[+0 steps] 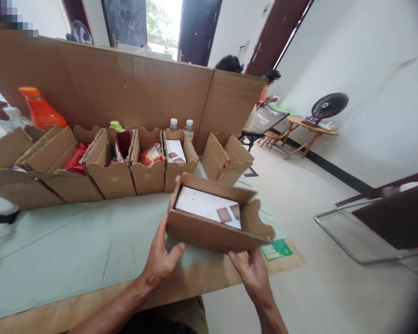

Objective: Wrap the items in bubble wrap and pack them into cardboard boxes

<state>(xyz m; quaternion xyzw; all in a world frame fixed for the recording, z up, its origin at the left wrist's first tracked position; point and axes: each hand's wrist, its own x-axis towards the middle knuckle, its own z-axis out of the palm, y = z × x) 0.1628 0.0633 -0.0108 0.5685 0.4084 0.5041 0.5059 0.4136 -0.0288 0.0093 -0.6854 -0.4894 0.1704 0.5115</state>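
In the lower middle of the frame, the left hand [160, 260] and right hand [253, 277] have fingers clamped on a cardboard box [209, 230] holding a white carton [199, 204].

Some fingers of the left hand [160, 259] are hidden behind the held carton [209, 230]; some of the right hand's [253, 273] are hidden too; between them, carton walls conceal the white box's [202, 205] lower sides; just right, the green label's [277, 249] print is unreadable; far left, cartons hide the orange bottle's [45, 110] base.
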